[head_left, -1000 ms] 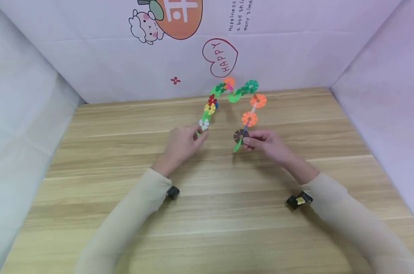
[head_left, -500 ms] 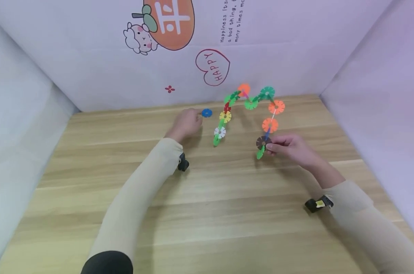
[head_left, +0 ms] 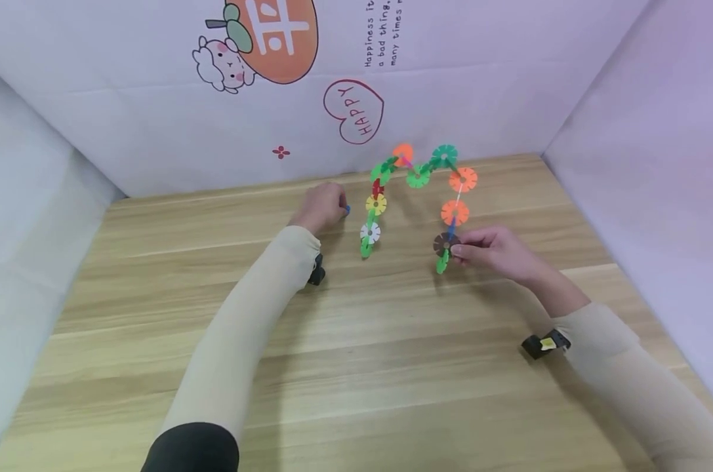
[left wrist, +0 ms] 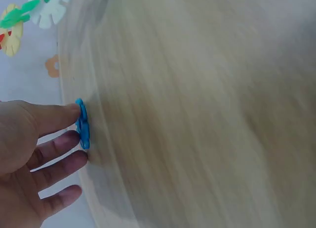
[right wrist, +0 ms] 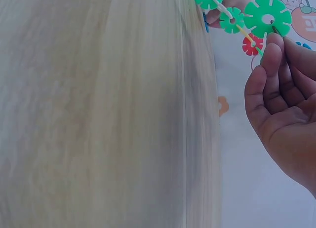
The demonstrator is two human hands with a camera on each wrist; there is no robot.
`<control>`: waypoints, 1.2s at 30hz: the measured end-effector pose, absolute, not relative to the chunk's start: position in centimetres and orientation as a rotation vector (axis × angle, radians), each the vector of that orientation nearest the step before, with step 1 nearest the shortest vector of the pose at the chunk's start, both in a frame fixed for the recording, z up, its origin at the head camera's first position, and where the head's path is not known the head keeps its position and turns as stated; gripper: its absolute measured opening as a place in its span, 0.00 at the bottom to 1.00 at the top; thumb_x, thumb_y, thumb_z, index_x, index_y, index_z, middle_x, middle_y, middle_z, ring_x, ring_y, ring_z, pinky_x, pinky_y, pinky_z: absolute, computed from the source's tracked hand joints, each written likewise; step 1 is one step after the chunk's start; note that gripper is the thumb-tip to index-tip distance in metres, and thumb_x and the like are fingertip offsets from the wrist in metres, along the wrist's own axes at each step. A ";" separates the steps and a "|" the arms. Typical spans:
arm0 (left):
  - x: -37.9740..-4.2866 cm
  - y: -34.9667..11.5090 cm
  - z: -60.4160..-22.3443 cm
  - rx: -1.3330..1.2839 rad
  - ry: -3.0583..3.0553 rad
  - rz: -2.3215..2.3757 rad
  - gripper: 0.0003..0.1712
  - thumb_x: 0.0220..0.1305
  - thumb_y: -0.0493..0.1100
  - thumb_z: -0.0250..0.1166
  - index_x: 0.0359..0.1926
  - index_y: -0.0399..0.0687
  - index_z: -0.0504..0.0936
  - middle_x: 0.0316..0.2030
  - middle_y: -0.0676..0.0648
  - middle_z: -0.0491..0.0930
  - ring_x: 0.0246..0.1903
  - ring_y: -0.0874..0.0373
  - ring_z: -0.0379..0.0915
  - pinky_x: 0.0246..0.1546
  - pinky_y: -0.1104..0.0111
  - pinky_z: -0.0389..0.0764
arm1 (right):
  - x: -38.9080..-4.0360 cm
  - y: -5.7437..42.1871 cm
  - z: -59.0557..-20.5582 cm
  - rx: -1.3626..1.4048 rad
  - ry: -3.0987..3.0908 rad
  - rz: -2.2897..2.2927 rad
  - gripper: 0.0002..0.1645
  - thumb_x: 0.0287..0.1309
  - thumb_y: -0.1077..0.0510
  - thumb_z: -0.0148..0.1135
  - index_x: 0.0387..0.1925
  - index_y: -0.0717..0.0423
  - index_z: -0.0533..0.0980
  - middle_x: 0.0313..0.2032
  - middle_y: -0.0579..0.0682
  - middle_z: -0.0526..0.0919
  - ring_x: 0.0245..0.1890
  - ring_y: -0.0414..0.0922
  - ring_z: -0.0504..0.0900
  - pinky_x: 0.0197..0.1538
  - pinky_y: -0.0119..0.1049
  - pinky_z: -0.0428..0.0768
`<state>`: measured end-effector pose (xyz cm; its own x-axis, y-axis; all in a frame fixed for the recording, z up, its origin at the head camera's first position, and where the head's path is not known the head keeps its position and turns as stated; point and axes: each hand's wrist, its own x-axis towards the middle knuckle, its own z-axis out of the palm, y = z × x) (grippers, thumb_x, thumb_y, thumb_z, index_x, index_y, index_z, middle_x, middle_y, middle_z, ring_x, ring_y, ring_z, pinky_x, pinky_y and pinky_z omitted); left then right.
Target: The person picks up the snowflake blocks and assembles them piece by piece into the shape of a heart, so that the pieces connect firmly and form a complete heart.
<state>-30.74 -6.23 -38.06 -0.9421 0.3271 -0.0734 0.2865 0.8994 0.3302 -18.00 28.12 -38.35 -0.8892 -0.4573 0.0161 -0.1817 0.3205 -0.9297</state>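
Observation:
My left hand (head_left: 322, 206) is at the back of the table, left of a chain of slotted plastic discs. It pinches a loose blue slotted disc (left wrist: 83, 124) between thumb and fingers; only a sliver of it shows in the head view. With thumb and fingers, my right hand (head_left: 498, 254) holds a dark brown disc (head_left: 442, 244) near one end of the chain. A green disc (head_left: 442, 262) hangs below it. The chain arches through orange, green, red and yellow discs to a white disc (head_left: 370, 233) and a green end disc (head_left: 365, 247).
The wood-grain table (head_left: 356, 367) fills the foreground. Behind it rises a white printed backdrop (head_left: 462, 92), with white side panels at left and right. A black wrist camera (head_left: 317, 270) is strapped at my left sleeve, another wrist camera (head_left: 542, 344) at the right.
My left hand has left the chain's white-disc end, reached left to the blue disc and taken hold of it. My right hand keeps its hold on the brown disc.

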 end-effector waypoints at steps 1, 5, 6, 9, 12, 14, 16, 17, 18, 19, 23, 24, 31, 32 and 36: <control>-30.7 -6.5 -38.2 0.460 2.935 0.501 0.05 0.68 0.41 0.66 0.41 0.44 0.83 0.42 0.46 0.81 0.43 0.51 0.75 0.49 0.58 0.75 | -18.0 28.0 -38.3 -0.581 2.337 -1.592 0.11 0.70 0.64 0.60 0.42 0.72 0.82 0.35 0.65 0.85 0.34 0.42 0.83 0.41 0.38 0.84; -30.2 -7.8 -38.6 0.388 2.912 0.594 0.13 0.67 0.44 0.68 0.48 0.41 0.82 0.48 0.44 0.81 0.47 0.50 0.75 0.52 0.58 0.75 | -18.2 27.3 -38.3 -0.595 2.335 -1.577 0.11 0.70 0.64 0.60 0.42 0.72 0.82 0.36 0.67 0.84 0.35 0.41 0.83 0.41 0.38 0.84; -30.1 -8.2 -38.7 0.373 2.910 0.603 0.15 0.67 0.45 0.68 0.50 0.41 0.81 0.49 0.44 0.80 0.48 0.50 0.75 0.52 0.58 0.75 | -18.2 27.1 -38.4 -0.598 2.336 -1.575 0.11 0.70 0.64 0.60 0.43 0.72 0.82 0.36 0.67 0.84 0.36 0.41 0.84 0.42 0.39 0.84; -29.6 -9.1 -38.8 0.336 2.897 0.622 0.18 0.66 0.46 0.70 0.50 0.39 0.81 0.47 0.43 0.79 0.47 0.49 0.74 0.51 0.57 0.75 | -18.2 26.5 -38.3 -0.606 2.337 -1.570 0.11 0.70 0.65 0.59 0.43 0.71 0.82 0.37 0.69 0.84 0.36 0.43 0.84 0.42 0.39 0.84; -29.1 -10.0 -38.8 0.300 2.885 0.656 0.18 0.64 0.48 0.72 0.46 0.40 0.79 0.43 0.45 0.78 0.43 0.50 0.73 0.48 0.58 0.75 | -18.2 25.7 -38.4 -0.579 2.337 -1.573 0.11 0.69 0.64 0.60 0.43 0.71 0.83 0.37 0.68 0.84 0.36 0.45 0.84 0.43 0.39 0.84; -28.5 -10.7 -38.7 0.273 2.873 0.705 0.18 0.63 0.47 0.73 0.44 0.42 0.76 0.41 0.45 0.77 0.41 0.50 0.72 0.45 0.58 0.75 | -18.3 25.1 -38.4 -0.570 2.335 -1.576 0.12 0.70 0.63 0.61 0.43 0.70 0.83 0.37 0.68 0.84 0.35 0.45 0.83 0.42 0.38 0.83; -27.7 -11.5 -38.5 0.254 2.862 0.763 0.19 0.62 0.46 0.73 0.43 0.43 0.74 0.39 0.44 0.77 0.39 0.50 0.71 0.43 0.59 0.74 | -18.4 24.4 -38.5 -0.578 2.329 -1.586 0.13 0.70 0.62 0.61 0.42 0.71 0.82 0.35 0.68 0.83 0.35 0.45 0.81 0.41 0.37 0.82; -27.3 -11.9 -38.4 0.245 2.857 0.788 0.19 0.62 0.46 0.73 0.43 0.44 0.74 0.39 0.44 0.77 0.39 0.50 0.71 0.42 0.59 0.73 | -18.5 24.0 -38.5 -0.582 2.323 -1.592 0.13 0.70 0.62 0.60 0.41 0.71 0.82 0.35 0.67 0.83 0.34 0.45 0.81 0.41 0.36 0.82; -26.8 -12.4 -38.4 0.234 2.849 0.813 0.19 0.62 0.46 0.73 0.43 0.44 0.73 0.38 0.44 0.77 0.38 0.49 0.71 0.42 0.59 0.73 | -18.6 23.6 -38.5 -0.579 2.323 -1.597 0.13 0.70 0.61 0.61 0.41 0.71 0.82 0.35 0.68 0.83 0.34 0.46 0.81 0.41 0.36 0.82; -26.3 -13.0 -38.4 0.222 2.841 0.838 0.19 0.62 0.46 0.73 0.43 0.45 0.73 0.38 0.44 0.76 0.38 0.49 0.71 0.41 0.59 0.72 | -18.6 23.2 -38.6 -0.576 2.326 -1.601 0.13 0.70 0.61 0.61 0.41 0.71 0.82 0.35 0.68 0.82 0.34 0.46 0.80 0.41 0.36 0.81; -24.4 -15.2 -38.9 0.155 2.801 1.041 0.20 0.63 0.49 0.73 0.45 0.45 0.74 0.36 0.44 0.77 0.34 0.51 0.72 0.36 0.61 0.73 | -18.9 21.4 -38.7 -0.521 2.315 -1.641 0.14 0.70 0.60 0.62 0.42 0.71 0.82 0.36 0.66 0.83 0.34 0.47 0.81 0.42 0.38 0.81; -23.9 -15.7 -38.9 0.129 2.775 1.128 0.20 0.63 0.49 0.73 0.47 0.45 0.75 0.36 0.44 0.77 0.33 0.51 0.72 0.35 0.62 0.74 | -19.0 20.9 -38.8 -0.510 2.312 -1.656 0.14 0.69 0.60 0.62 0.43 0.71 0.82 0.36 0.66 0.84 0.35 0.47 0.82 0.42 0.38 0.81; -20.1 -15.8 -38.2 0.128 2.554 1.673 0.19 0.62 0.50 0.73 0.48 0.44 0.85 0.33 0.45 0.84 0.34 0.49 0.76 0.27 0.70 0.69 | -19.4 18.4 -39.2 -0.490 2.237 -1.799 0.13 0.68 0.62 0.63 0.43 0.72 0.82 0.36 0.63 0.86 0.35 0.44 0.84 0.44 0.38 0.84; -19.5 -15.6 -38.1 0.161 2.528 1.701 0.18 0.63 0.50 0.73 0.47 0.44 0.86 0.33 0.46 0.84 0.34 0.49 0.76 0.27 0.70 0.69 | -19.5 18.0 -39.2 -0.487 2.222 -1.822 0.12 0.68 0.63 0.62 0.44 0.72 0.82 0.37 0.63 0.86 0.35 0.45 0.84 0.45 0.39 0.84; -17.7 -14.0 -38.3 0.330 2.411 1.747 0.13 0.66 0.45 0.71 0.44 0.41 0.84 0.31 0.43 0.84 0.27 0.51 0.73 0.22 0.72 0.66 | -19.5 16.4 -39.3 -0.485 2.178 -1.878 0.13 0.69 0.63 0.62 0.45 0.72 0.81 0.37 0.63 0.86 0.36 0.45 0.84 0.47 0.41 0.84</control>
